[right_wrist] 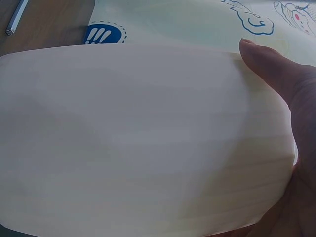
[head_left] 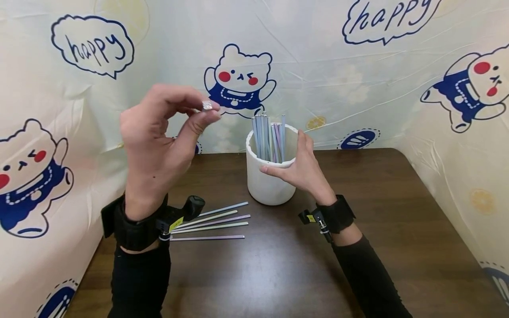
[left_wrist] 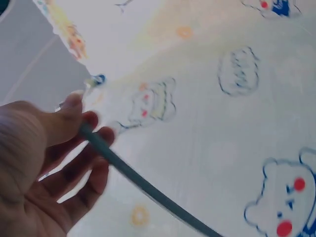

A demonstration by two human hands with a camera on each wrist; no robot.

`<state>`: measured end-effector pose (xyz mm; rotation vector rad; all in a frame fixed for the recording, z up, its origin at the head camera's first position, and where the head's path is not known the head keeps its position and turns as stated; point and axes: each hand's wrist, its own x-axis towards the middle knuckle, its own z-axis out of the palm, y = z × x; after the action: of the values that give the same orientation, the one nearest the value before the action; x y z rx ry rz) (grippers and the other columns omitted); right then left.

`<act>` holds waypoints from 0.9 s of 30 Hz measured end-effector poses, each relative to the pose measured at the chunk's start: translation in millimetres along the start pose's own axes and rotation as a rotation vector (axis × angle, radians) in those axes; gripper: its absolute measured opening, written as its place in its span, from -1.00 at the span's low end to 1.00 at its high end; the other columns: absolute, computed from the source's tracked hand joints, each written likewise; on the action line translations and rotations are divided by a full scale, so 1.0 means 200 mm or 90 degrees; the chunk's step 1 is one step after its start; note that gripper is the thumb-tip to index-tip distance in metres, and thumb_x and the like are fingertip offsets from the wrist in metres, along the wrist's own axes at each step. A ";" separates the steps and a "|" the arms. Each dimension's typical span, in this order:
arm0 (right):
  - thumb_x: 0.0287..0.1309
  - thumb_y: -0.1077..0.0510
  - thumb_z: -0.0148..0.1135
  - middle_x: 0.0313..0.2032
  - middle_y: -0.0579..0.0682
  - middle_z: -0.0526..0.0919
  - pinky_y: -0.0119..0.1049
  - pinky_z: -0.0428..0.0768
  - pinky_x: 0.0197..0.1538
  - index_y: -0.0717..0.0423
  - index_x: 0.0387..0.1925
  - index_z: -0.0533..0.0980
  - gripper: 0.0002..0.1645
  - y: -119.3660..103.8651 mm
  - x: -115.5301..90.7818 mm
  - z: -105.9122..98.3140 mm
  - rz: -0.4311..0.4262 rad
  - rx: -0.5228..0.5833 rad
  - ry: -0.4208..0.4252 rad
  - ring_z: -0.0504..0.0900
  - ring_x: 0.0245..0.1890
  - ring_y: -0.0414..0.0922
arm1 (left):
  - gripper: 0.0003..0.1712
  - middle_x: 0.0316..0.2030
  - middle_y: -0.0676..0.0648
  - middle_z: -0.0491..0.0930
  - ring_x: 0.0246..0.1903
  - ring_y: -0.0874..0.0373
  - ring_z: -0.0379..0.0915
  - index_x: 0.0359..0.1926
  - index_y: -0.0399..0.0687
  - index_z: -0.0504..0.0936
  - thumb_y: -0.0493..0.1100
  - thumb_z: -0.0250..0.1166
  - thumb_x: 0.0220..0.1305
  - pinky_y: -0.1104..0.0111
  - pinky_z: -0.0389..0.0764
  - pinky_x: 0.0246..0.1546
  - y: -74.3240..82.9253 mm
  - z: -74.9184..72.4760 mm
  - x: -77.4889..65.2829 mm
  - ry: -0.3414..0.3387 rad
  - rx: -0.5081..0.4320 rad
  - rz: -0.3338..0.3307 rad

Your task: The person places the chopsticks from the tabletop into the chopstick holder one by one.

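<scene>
My left hand (head_left: 161, 141) is raised above the table, left of the container. It pinches a thin, straight, pastel stick (left_wrist: 143, 180) between thumb and fingertips. In the head view the stick points nearly end-on, so only a silvery tip (head_left: 207, 105) shows. My right hand (head_left: 304, 170) grips the upper right side of a white cylindrical container (head_left: 270, 187), thumb along the front near the rim. The right wrist view is mostly filled by the container's wall (right_wrist: 138, 138). Several pastel sticks (head_left: 260, 137) stand upright inside it, their lower ends hidden.
Several more pastel sticks (head_left: 224, 226) lie fanned out on the brown wooden table (head_left: 278, 274), left of the container and partly behind the left wrist camera (head_left: 193, 205). Patterned cloth (head_left: 306, 57) with cartoon bears hangs around the back and both sides.
</scene>
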<state>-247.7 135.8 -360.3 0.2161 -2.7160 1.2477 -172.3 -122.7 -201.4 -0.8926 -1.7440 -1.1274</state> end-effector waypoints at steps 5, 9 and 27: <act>-0.34 -0.52 0.58 0.53 0.22 -0.01 0.29 0.45 0.33 -0.07 0.61 -0.18 0.66 0.00 0.00 0.01 -0.008 0.001 0.001 0.35 0.33 0.22 | -0.78 -0.32 -0.29 0.71 -0.27 0.06 0.73 -0.24 -0.60 0.52 -0.47 0.38 0.20 0.28 0.73 -0.13 0.00 0.07 0.02 0.091 -0.143 -0.008; -0.34 -0.52 0.57 0.53 0.20 0.00 0.29 0.44 0.34 -0.11 0.60 -0.18 0.64 0.01 0.00 0.00 -0.004 0.002 0.002 0.35 0.33 0.20 | -0.79 -0.31 -0.30 0.69 -0.28 0.15 0.72 -0.20 -0.58 0.51 -0.49 0.35 0.22 0.27 0.74 -0.12 -0.05 0.15 0.03 0.091 -0.155 -0.025; -0.36 -0.54 0.57 0.54 0.17 -0.04 0.26 0.42 0.36 -0.10 0.61 -0.21 0.68 0.00 0.00 0.00 0.003 0.007 0.000 0.32 0.38 0.20 | -0.69 -0.17 -0.22 0.72 -0.23 0.16 0.65 -0.03 -0.31 0.56 -0.16 0.34 0.36 0.41 0.69 -0.09 -0.44 0.46 -0.10 -0.004 -0.119 -0.309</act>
<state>-248.3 134.9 -360.8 0.2104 -2.7117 1.2635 -268.5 -68.4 -269.9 -0.5906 -1.9408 -1.6224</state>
